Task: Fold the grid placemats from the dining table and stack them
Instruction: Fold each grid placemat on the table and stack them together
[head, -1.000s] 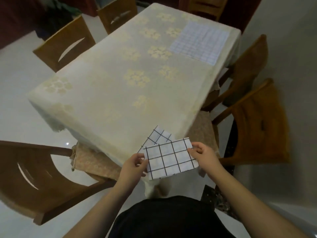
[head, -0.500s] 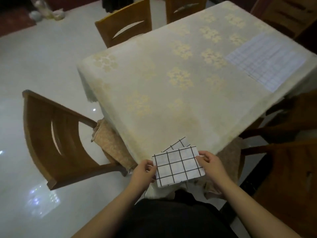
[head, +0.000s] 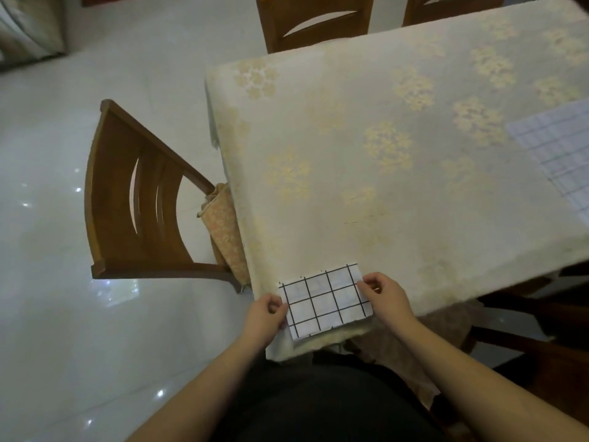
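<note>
A folded white placemat with a black grid lies at the near corner of the dining table, which wears a cream cloth with gold flowers. My left hand pinches the folded placemat's left edge. My right hand pinches its right edge. A second grid placemat lies unfolded and flat at the table's right side, partly cut off by the frame.
A wooden chair with a patterned cushion stands left of the table on the glossy white floor. Two more chair backs show at the far side. Dark chairs stand at the right, below the table edge.
The folded placemat has gone from being held in the air before the table edge to resting on the table's near corner. The view has swung left.
</note>
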Demonstrator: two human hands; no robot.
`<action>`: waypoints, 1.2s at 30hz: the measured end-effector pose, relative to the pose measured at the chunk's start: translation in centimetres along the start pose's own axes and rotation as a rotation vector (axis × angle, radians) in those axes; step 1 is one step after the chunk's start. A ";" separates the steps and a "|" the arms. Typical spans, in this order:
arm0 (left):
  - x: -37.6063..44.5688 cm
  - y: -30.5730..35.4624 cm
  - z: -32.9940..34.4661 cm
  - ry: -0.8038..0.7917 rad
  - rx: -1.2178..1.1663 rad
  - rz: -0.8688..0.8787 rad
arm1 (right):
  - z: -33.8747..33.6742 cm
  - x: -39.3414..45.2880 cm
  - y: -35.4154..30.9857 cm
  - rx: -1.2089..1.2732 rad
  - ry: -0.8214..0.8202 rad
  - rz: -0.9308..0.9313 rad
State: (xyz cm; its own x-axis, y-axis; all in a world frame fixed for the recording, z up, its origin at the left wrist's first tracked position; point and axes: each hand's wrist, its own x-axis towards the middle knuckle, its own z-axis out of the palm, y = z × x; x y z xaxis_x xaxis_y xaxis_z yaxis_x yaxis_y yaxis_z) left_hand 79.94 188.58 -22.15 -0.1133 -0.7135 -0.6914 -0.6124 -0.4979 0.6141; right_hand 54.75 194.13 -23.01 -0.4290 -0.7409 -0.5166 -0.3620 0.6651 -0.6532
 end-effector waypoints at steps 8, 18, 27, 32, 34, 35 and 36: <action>0.3 0.1 0.6 0.081 0.051 0.002 | 0.1 1.6 1.0 -0.050 -0.036 -0.032; -0.2 -0.2 1.0 0.209 0.143 0.043 | 0.0 1.2 1.0 -0.085 0.059 -0.106; 1.6 -1.4 4.0 0.215 0.968 0.703 | 3.3 0.6 0.1 -0.642 0.153 -0.709; 2.5 -2.1 4.3 0.072 1.096 0.617 | 5.8 0.8 -1.1 -0.801 -0.037 -0.658; 2.7 -2.3 4.2 0.045 1.107 0.611 | 6.2 0.9 -1.0 -0.824 -0.070 -0.600; 2.8 -2.3 4.2 0.035 1.107 0.611 | 6.3 0.9 -0.8 -0.836 -0.085 -0.575; 2.9 -2.3 4.2 0.028 1.106 0.609 | 6.3 1.0 -0.6 -0.847 -0.094 -0.561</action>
State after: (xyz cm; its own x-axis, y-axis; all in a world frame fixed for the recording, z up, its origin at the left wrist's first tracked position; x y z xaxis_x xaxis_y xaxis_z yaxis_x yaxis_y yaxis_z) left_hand 77.79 189.75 -27.13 -0.5985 -0.6983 -0.3927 -0.7940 0.5823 0.1746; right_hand 59.75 192.41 -26.64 0.0364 -0.9461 -0.3218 -0.9730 0.0399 -0.2273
